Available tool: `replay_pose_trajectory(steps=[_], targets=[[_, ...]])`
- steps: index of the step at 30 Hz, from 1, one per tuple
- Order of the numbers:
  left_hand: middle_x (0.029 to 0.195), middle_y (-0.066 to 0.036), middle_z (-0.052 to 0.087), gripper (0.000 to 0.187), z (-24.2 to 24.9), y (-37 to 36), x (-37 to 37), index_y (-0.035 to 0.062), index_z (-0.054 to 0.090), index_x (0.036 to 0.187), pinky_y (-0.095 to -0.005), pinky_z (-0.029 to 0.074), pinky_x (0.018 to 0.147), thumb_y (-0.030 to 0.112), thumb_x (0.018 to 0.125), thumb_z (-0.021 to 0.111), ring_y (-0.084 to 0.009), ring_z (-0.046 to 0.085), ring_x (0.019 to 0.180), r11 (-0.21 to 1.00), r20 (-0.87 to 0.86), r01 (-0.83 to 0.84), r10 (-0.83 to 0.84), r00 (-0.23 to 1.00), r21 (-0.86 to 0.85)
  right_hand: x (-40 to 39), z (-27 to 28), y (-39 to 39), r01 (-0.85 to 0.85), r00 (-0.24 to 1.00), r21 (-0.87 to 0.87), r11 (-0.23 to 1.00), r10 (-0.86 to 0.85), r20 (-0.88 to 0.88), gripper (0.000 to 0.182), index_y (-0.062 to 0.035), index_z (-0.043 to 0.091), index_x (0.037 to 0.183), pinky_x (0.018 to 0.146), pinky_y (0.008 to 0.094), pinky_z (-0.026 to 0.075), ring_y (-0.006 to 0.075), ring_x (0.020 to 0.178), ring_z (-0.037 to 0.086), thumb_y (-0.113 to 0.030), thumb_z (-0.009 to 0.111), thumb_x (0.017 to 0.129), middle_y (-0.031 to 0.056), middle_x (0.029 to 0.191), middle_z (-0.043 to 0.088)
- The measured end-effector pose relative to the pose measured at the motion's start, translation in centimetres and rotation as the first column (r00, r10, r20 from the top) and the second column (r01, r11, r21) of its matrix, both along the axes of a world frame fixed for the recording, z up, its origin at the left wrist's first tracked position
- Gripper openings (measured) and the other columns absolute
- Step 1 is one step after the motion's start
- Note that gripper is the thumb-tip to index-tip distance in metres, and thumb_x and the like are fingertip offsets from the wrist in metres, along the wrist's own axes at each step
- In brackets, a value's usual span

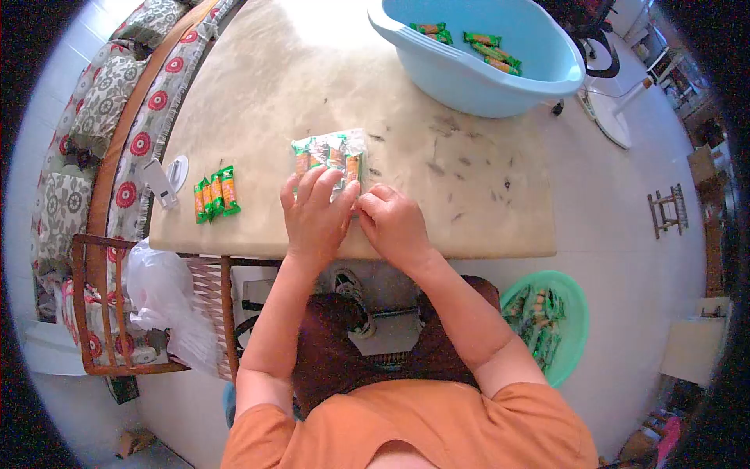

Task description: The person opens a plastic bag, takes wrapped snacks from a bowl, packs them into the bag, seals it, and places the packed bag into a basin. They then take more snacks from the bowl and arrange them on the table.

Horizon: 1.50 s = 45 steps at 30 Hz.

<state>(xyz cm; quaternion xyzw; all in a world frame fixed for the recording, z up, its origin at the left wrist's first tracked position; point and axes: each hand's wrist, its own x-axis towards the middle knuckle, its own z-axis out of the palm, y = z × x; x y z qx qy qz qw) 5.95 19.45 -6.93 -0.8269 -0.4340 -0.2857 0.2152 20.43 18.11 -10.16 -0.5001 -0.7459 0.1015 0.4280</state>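
A clear plastic bag (355, 139) with several green-and-orange wrapped snack bars inside lies on the table near its front edge. My left hand (315, 219) covers the bag's lower part, its fingers bent and spaced over the plastic, gripping it. Close beside it, my right hand (394, 223) has thumb and forefinger pinched at the bag's lower right corner. The bag's near edge is hidden beneath both hands. To the left, several loose wrapped snack bars (217, 194) sit side by side in a row.
A light-blue basin (476, 86) with several wrapped bars stands at the back right of the table (258, 94). A green basin (576, 328) with packed bags is on the floor at right. Left are a small white device (160, 184) and a chair (223, 313) bearing a white plastic bag (160, 281).
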Motion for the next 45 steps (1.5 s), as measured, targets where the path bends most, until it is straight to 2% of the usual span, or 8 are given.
replay_pose_trajectory(steps=[6,12,24,33,36,39,42,45], targets=[[0.087,0.002,0.061,0.026,-1.7,2.3,-0.5,0.0189,0.067,0.096,-0.0435,0.034,0.098,0.020,0.070,0.068,-0.0168,0.058,0.096,0.997,-0.003,0.056,-0.057,0.998,-0.056,0.0,-0.1,0.1,-0.004,1.000,0.046,0.999,0.004,0.008,0.005,-0.0068,0.061,0.079,0.063,0.0421,0.050,0.0316,0.075,0.060,-0.008,0.064,0.076,0.0097,0.079,0.059],[0.069,0.002,0.053,0.018,-2.2,3.1,-0.2,0.0180,0.065,0.091,-0.0399,0.038,0.090,0.017,0.074,0.063,-0.0168,0.056,0.074,0.997,-0.025,0.031,-0.032,0.999,-0.065,0.0,-0.3,0.2,0.015,0.999,0.019,1.000,-0.016,0.033,0.006,-0.0073,0.061,0.080,0.063,0.0407,0.050,0.0300,0.075,0.061,-0.008,0.064,0.075,0.0080,0.079,0.059],[0.063,0.001,0.055,0.014,-2.2,3.8,0.3,0.0180,0.064,0.089,-0.0402,0.040,0.088,0.017,0.075,0.061,-0.0174,0.058,0.066,0.996,-0.094,0.066,-0.071,0.993,-0.054,0.0,0.0,-0.1,0.016,1.000,-0.024,1.000,-0.016,0.019,0.009,-0.0065,0.058,0.076,0.064,0.0415,0.050,0.0312,0.077,0.060,-0.008,0.065,0.072,0.0094,0.080,0.058],[0.060,0.001,0.052,0.007,-2.5,3.9,0.8,0.0169,0.053,0.073,-0.0403,0.041,0.085,0.017,0.074,0.060,-0.0172,0.057,0.065,0.999,-0.050,0.024,-0.026,0.998,-0.043,0.1,0.2,0.0,0.023,1.000,-0.042,0.999,-0.022,0.013,0.006,-0.0072,0.061,0.076,0.064,0.0411,0.050,0.0303,0.076,0.060,-0.007,0.065,0.072,0.0095,0.078,0.058],[0.063,0.000,0.053,0.006,-2.3,3.8,0.8,0.0166,0.059,0.081,-0.0412,0.040,0.089,0.018,0.075,0.060,-0.0177,0.058,0.069,0.994,-0.075,-0.008,0.000,0.997,-0.107,0.2,0.2,-0.1,0.036,0.999,-0.061,0.997,-0.034,0.029,0.006,-0.0077,0.062,0.077,0.062,0.0408,0.050,0.0299,0.074,0.061,-0.008,0.066,0.072,0.0090,0.078,0.059],[0.075,-0.003,0.060,0.024,-0.6,2.7,0.4,0.0169,0.064,0.098,-0.0413,0.041,0.093,0.015,0.074,0.063,-0.0198,0.061,0.077,0.984,-0.050,0.027,-0.036,0.998,-0.174,0.3,0.3,-0.1,0.045,0.998,-0.087,0.995,-0.042,0.036,0.006,-0.0086,0.063,0.078,0.060,0.0406,0.050,0.0294,0.072,0.061,-0.010,0.066,0.073,0.0080,0.079,0.060],[0.082,-0.005,0.062,0.027,2.7,-0.6,-0.7,0.0138,0.065,0.101,-0.0432,0.039,0.095,0.011,0.074,0.065,-0.0207,0.061,0.084,0.969,0.080,0.129,-0.114,0.990,-0.210,0.2,0.5,0.0,0.073,0.997,-0.090,0.993,-0.069,0.041,0.005,-0.0097,0.064,0.078,0.060,0.0404,0.051,0.0288,0.070,0.062,-0.011,0.067,0.075,0.0069,0.079,0.061],[0.089,-0.009,0.064,0.025,1.8,-2.0,-5.8,0.0112,0.065,0.099,-0.0427,0.044,0.087,0.008,0.074,0.066,-0.0248,0.061,0.084,0.954,0.164,0.114,-0.070,0.984,-0.277,0.3,0.5,0.0,0.081,0.994,-0.134,0.988,-0.070,0.086,0.006,-0.0100,0.062,0.077,0.062,0.0425,0.052,0.0302,0.073,0.063,-0.015,0.065,0.076,0.0086,0.081,0.062]])
